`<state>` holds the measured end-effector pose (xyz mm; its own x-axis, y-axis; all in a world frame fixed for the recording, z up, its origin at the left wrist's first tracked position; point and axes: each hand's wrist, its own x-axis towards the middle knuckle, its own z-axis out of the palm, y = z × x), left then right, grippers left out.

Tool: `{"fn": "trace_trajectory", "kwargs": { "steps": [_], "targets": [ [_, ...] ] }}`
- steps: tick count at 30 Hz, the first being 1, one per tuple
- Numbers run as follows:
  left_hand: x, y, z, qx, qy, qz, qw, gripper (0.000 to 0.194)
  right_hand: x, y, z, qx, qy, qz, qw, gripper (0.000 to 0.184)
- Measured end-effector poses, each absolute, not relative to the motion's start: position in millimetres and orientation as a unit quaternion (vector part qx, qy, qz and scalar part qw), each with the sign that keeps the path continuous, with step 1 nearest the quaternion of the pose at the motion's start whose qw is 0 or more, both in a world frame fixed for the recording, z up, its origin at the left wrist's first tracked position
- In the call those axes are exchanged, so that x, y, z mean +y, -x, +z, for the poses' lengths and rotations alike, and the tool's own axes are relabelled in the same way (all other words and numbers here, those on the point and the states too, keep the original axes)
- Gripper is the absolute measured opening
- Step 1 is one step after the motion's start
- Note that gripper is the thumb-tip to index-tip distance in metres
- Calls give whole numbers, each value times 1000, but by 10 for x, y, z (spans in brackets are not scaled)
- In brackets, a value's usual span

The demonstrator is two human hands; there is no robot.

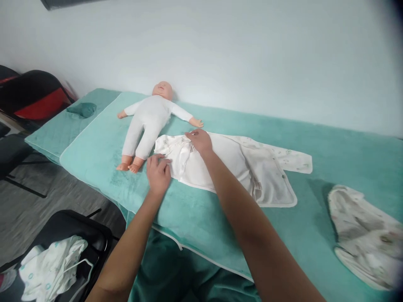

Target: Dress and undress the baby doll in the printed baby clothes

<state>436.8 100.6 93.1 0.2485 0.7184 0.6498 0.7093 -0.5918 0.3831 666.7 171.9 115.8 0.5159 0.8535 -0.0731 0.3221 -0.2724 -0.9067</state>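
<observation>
In the head view, a small white top (231, 155) lies flat and open on a green bed (189, 218). Its cloth looks thin and smooth, with lots of little wrinkles at the left end and a big soft fold toward the right. Tiny pictures dot the long sleeve (297, 161), which sticks out straight to the right. A round snap (282, 176) sits near the right edge.

The left hand (158, 172) rests at the left end of the top. Its fingers are bent and a bit apart, and the tips touch the edge. I cannot tell if they pinch the cloth. The right hand (200, 141) is on the far side of the top, with its fingers curled down. I cannot tell if they grip it. The two hands are apart.

A doll (149, 113) lies on its back just beside the top, arms out wide. Its suit is plain white cloth, and its round head looks smooth and hard. The bed looks fuzzy, with thin white trim. A lumpy printed cloth (368, 239) sits at the right. A crumpled white cloth with blue rings (52, 268) lies on a black chair (90, 230).
</observation>
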Motion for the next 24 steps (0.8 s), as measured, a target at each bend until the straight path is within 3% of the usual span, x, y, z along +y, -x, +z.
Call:
{"fn": "trace_trajectory", "kwargs": {
  "steps": [5,8,13,19,22,24],
  "targets": [
    [983,-4378,992,461,-802,379,28,22,1602,-6636,1188,-335,619,408,582,31],
    [982,-4402,988,481,-797,364,30,20,1510,-6662,1163,-346,588,379,625,28],
    [882,-4356,1094,463,-788,405,31,23,1412,-6557,1097,-491,662,176,538,19],
    [870,-3626,1684,415,-752,511,31,26,1505,-6518,1263,-577,676,87,450,24],
    [1324,-3227,1807,505,-697,491,134,27,1947,-6546,1497,-582,664,97,460,24],
    [1744,-3102,1773,545,-690,413,237,41,2378,-6529,1630,-547,672,126,484,27]
  ]
}}
